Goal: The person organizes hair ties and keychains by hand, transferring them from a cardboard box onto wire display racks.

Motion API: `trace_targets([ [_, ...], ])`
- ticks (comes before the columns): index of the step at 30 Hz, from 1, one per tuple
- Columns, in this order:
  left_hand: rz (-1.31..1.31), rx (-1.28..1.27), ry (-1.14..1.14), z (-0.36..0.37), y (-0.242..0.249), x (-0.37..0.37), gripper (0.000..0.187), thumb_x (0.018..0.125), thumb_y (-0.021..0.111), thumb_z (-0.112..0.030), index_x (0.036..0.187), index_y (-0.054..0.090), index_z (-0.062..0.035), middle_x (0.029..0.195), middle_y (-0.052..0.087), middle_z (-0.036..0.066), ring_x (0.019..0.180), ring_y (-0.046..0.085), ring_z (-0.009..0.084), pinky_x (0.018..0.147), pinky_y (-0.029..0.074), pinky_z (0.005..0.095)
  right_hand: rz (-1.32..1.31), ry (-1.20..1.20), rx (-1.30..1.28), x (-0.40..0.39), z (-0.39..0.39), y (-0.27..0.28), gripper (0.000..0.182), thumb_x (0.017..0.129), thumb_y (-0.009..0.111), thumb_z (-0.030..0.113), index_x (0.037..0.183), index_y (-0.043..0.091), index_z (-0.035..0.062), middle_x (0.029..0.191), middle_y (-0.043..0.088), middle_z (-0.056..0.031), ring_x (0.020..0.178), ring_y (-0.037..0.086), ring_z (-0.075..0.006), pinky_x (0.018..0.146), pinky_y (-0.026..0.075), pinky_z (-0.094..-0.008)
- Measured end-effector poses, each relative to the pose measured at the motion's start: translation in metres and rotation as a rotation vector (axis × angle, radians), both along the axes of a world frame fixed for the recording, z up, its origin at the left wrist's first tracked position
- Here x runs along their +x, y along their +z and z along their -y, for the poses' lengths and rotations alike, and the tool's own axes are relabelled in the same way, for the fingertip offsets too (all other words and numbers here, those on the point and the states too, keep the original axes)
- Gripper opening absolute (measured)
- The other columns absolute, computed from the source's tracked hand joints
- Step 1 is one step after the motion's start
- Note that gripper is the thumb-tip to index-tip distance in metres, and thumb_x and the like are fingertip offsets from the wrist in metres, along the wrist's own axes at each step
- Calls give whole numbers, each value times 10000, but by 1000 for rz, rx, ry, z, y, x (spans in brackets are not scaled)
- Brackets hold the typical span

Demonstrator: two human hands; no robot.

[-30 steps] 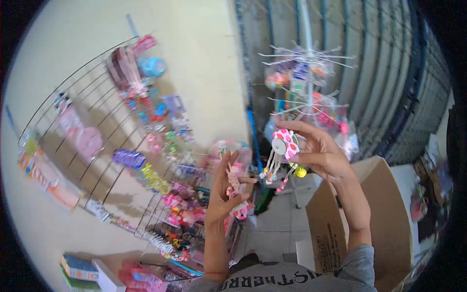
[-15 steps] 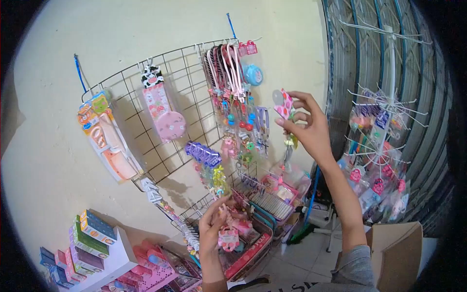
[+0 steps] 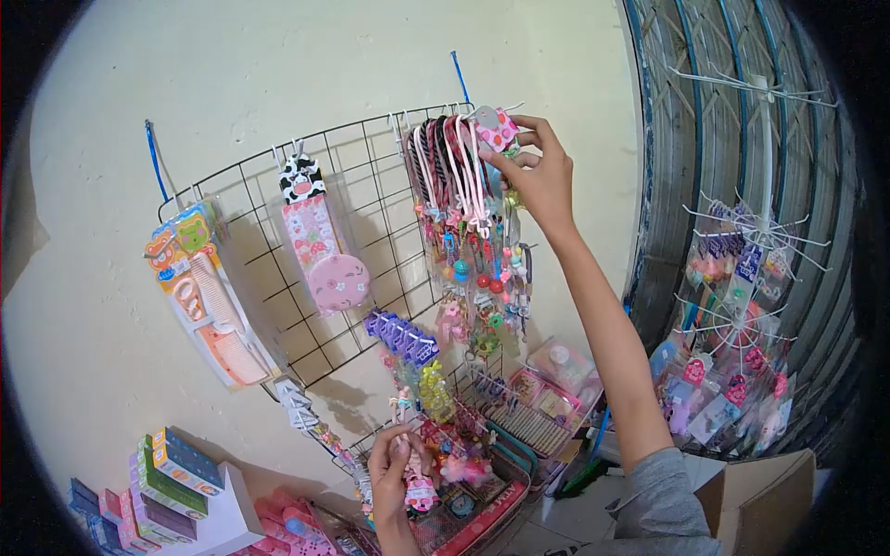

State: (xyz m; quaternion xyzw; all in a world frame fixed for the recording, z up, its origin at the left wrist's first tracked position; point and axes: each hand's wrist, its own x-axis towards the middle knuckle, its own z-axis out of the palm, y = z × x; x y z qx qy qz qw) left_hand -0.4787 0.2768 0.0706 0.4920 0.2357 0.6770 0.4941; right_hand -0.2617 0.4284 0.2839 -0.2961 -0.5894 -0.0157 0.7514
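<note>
My right hand [image 3: 541, 178] is raised at the upper right corner of the black wire grid rack [image 3: 273, 243]. Its thumb and fingers pinch a pink polka-dotted card [image 3: 501, 130] with a rounded grey top; the small piece hanging below is partly hidden. This card is close to a hook and beside hanging cords with beads and charms [image 3: 449, 167]. Lower down, my left hand [image 3: 391, 468] is closed around several small pink carded accessories [image 3: 420, 489], whose exact kind I cannot make out. A red-rimmed basket [image 3: 482, 519] of small goods lies below that hand.
Comb sets [image 3: 219, 301], a cow-topped packet [image 3: 311, 222] and purple-carded packets [image 3: 401, 335] hang on the grid. Boxes [image 3: 176, 477] stand on a white shelf at lower left. At right are a white wire display stand [image 3: 765, 167], a folding metal gate [image 3: 686, 120] and a cardboard box [image 3: 765, 500].
My right hand has moved up and left with the polka-dotted card, to the rack's top corner. The left hand keeps its pink accessories, now lower in view. The whole view has shifted.
</note>
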Motion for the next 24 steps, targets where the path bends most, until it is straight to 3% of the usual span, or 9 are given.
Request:
trace_targets([
  [2,26,-7,1,-2,0,0,239,779,439,-118,998,390,-32,651,439,84,457,429,141,385,349,223,15,61,-1,4,5,-2,298,669,599,180,871,471,1,723,511,-90,466,478,-97,432,402,-226],
  [3,50,-8,-2,-2,0,1,280,782,442,-134,1036,369,-41,644,435,82,456,427,138,384,339,218,-45,302,-68,10,5,-3,226,725,525,188,826,474,-7,699,518,-90,461,463,-91,423,387,-215],
  [4,52,-12,-8,-3,-2,1,280,782,442,-134,1036,369,-41,644,435,82,456,427,138,384,339,218,-107,539,-133,14,7,-2,213,781,451,196,782,477,-15,675,525,-89,456,449,-85,413,371,-203],
  [5,42,-15,-3,-3,-3,1,318,785,437,-133,1075,345,-40,658,445,87,470,432,139,396,357,232,-113,497,-198,16,17,-1,272,833,331,193,718,469,-11,632,532,-90,446,421,-77,397,340,-192],
  [10,-29,-11,-53,-9,11,16,456,778,438,-109,1179,228,-57,678,467,103,486,457,154,414,377,250,-151,527,-285,41,19,-4,263,830,342,206,735,465,-6,630,532,-92,435,406,-73,381,325,-189],
  [13,-47,-83,-82,-8,21,31,617,727,482,-106,1228,122,-96,998,434,210,449,475,151,356,354,221,-226,598,-266,63,18,-14,231,829,347,198,778,455,-1,637,528,-94,435,397,-56,367,307,-162],
  [16,-19,-69,-103,-17,10,44,646,702,480,-74,1231,109,-94,1055,398,223,458,486,153,367,364,215,-292,574,-271,81,25,-26,216,827,353,190,788,454,3,633,521,-87,434,395,-53,366,302,-153],
  [21,-110,-168,-123,-16,-4,59,471,688,433,8,1140,300,-4,1044,429,169,515,446,92,411,355,191,-323,601,-300,101,43,-69,187,821,377,193,842,444,20,623,512,-75,401,379,-46,328,230,-152],
  [24,-165,-135,-26,-11,-14,68,475,686,432,6,1141,295,-2,1005,442,150,534,462,101,401,343,180,-369,689,-442,105,50,-108,184,818,383,192,841,444,20,611,510,-72,396,384,-48,324,232,-150],
])
